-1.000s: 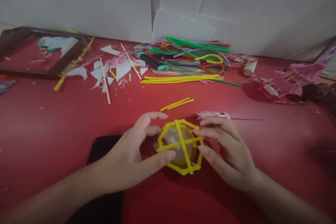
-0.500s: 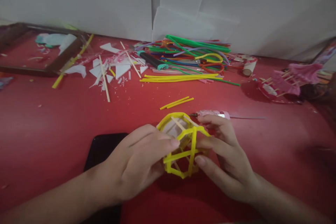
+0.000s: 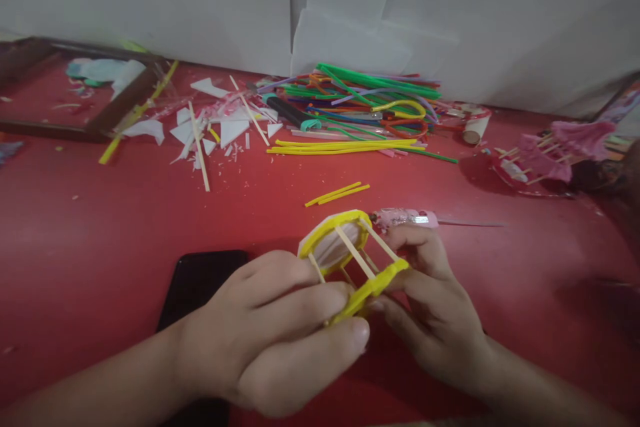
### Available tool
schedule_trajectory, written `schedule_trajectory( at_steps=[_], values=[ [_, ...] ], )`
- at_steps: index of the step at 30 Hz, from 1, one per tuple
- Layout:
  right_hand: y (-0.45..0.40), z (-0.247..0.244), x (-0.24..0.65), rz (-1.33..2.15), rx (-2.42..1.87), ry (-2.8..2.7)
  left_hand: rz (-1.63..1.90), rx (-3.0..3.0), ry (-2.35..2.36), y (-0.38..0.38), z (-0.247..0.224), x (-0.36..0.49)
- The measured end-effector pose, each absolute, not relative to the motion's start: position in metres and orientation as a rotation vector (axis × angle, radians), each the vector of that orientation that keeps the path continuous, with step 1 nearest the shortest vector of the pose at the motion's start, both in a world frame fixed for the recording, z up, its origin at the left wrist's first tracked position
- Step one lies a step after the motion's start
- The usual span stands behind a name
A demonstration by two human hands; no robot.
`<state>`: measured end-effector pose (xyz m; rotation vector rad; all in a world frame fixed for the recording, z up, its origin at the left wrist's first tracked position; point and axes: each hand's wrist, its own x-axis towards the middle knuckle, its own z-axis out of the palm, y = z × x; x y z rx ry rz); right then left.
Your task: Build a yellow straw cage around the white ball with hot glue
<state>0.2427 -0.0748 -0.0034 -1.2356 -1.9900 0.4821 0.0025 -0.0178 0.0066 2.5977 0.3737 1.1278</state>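
Observation:
A small round craft frame [image 3: 356,253] is held between both hands, tilted on its side. It has two yellow pipe-cleaner rings joined by thin wooden sticks, with a white disc behind the far ring. My left hand [image 3: 280,320] pinches the near ring from the left, thumb along its outer face. My right hand [image 3: 435,300] grips the ring's right side, its fingertips partly hidden behind it. Just beyond the frame lie two short yellow pieces [image 3: 340,194] and a pink tool with a thin metal rod [image 3: 405,219], perhaps a glue gun.
A black phone [image 3: 200,280] lies by my left forearm. Farther back are white scraps with wooden sticks [image 3: 200,147], a dark-handled cutter [image 3: 290,112], coloured pipe cleaners [image 3: 370,87] and a brown wooden frame [image 3: 50,130]. A pink model with sticks [image 3: 550,153] stands at right.
The craft frame has been turned so its sticks and white disc show side-on; the crossed yellow strips on its near face no longer show. My left thumb has shifted down and right.

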Motion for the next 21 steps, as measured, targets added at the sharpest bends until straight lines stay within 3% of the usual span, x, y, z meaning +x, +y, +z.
schedule_trajectory(
  at_steps=[14,21],
  values=[
    [-0.076,-0.004,0.243,0.356,-1.278,-1.958,1.209,2.664,0.413,-0.015,0.003,0.007],
    [-0.075,-0.005,0.247,0.268,-1.286,-1.943,1.081,2.554,0.397,-0.016,-0.005,0.000]
  ],
)
